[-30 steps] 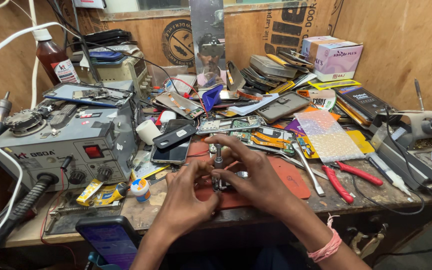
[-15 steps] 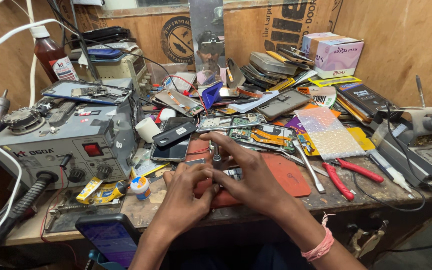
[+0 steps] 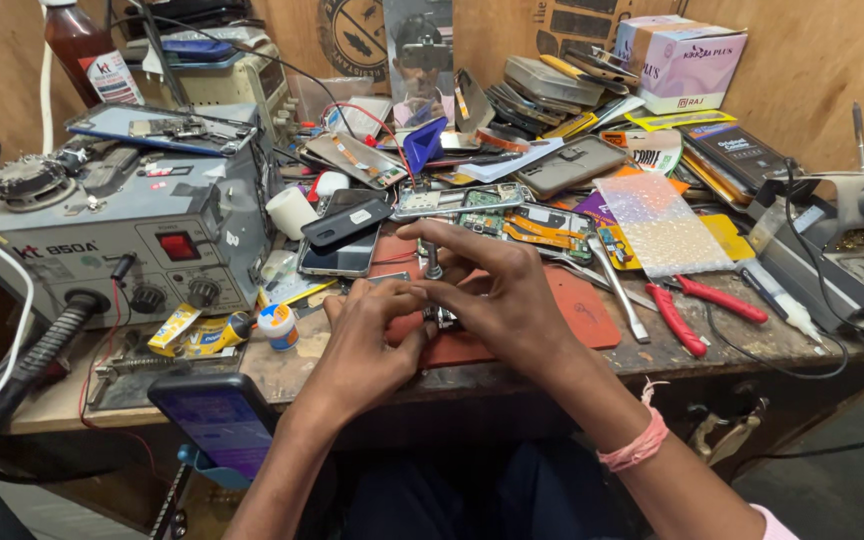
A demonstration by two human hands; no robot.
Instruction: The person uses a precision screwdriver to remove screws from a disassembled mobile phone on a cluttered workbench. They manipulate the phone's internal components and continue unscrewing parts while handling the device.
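The small phone part (image 3: 442,318) I am working on lies on the red mat (image 3: 577,310) at the front middle of the bench (image 3: 752,345), mostly hidden under my fingers, so I cannot tell its exact shape; my left hand (image 3: 362,345) curls over it from the left with fingertips pinched down at its edge; my right hand (image 3: 497,295) arches over it from the right, fingers spread and bent, tips pressing on the part beside a small upright metal post (image 3: 433,262); whether either hand truly grips it I cannot tell. Just behind my hands lie a dark phone (image 3: 337,250) face up and an opened phone frame (image 3: 457,200) with its boards showing; to the right of the mat lie metal tweezers (image 3: 617,290) and red-handled cutters (image 3: 697,315); left of my left hand stand a small glue pot (image 3: 277,325) and the grey rework station (image 3: 117,235); a phone with a lit purple screen (image 3: 217,420) sits at the near edge.
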